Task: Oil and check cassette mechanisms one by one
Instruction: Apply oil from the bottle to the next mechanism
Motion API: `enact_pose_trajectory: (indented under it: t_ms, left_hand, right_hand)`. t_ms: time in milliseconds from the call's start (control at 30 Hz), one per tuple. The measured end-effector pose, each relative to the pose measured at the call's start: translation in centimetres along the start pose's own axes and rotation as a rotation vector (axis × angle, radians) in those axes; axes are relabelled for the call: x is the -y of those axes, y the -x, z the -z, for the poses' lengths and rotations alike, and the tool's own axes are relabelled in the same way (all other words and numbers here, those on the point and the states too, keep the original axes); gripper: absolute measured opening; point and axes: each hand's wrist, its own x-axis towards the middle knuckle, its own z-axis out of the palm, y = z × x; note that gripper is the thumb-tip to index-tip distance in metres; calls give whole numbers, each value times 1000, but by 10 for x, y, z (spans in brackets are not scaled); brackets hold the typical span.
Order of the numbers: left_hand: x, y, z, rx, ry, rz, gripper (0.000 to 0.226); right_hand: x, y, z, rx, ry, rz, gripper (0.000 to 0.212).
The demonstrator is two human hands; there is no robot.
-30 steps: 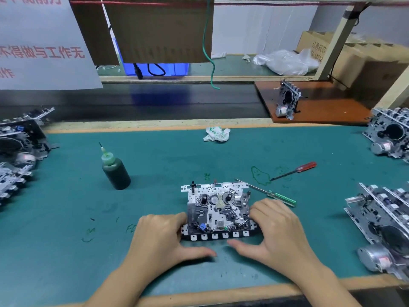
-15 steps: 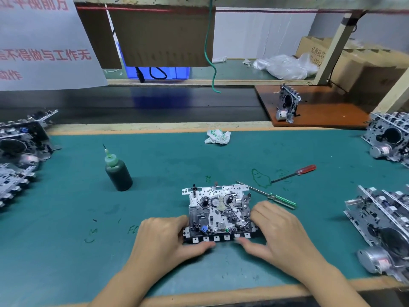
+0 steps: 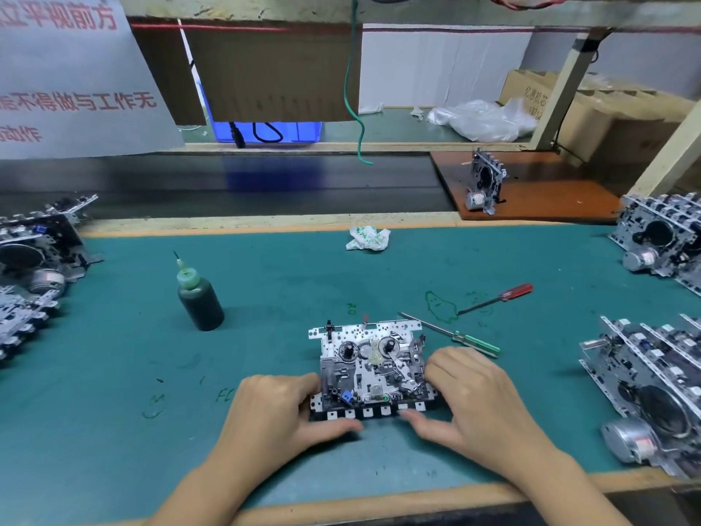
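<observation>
A silver cassette mechanism (image 3: 370,364) lies flat on the green mat (image 3: 265,290), its row of square keys facing me. My left hand (image 3: 277,408) holds its left side, thumb along the front keys. My right hand (image 3: 470,392) holds its right side, fingers curled over the edge and thumb at the front keys. A dark green oil bottle (image 3: 200,298) with a needle tip stands upright to the left, apart from both hands.
A green-handled screwdriver (image 3: 455,336) and a red-handled one (image 3: 497,298) lie right of the mechanism. Several more mechanisms are stacked at the right (image 3: 652,389), far right (image 3: 664,241) and left (image 3: 30,260). A crumpled wrapper (image 3: 368,239) lies at the back edge.
Both thumbs have shifted along the front keys of the mechanism. The mechanism itself has stayed in place on the mat.
</observation>
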Motion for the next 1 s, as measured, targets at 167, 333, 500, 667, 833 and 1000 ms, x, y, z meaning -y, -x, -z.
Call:
enact_pose_trajectory:
  t_ms: [167,333,500,667,833,1000]
  left_hand:
    - [-1,0,2,21,11,76,69]
    - [-1,-1,2,-4,56,90,55]
    - [-2,-2,4,3,45,82,53]
    - [-2,-1,4,0,55,70,50]
    - [-3,-2,3,8,71,86,46]
    - [0,-4,2,1,223,181,44]
  right_hand:
    - [6,1,3,-3,7,-59,51]
    - [9,0,8,-182,-163,-219,46]
    - [9,2,6,-195,-151,-85,38]
    - [8,0,4,-189,-163,-73,38]
    - [9,-3,5,-22,-303,-217,58]
    - [13,-7,8,55,-571,-494,48]
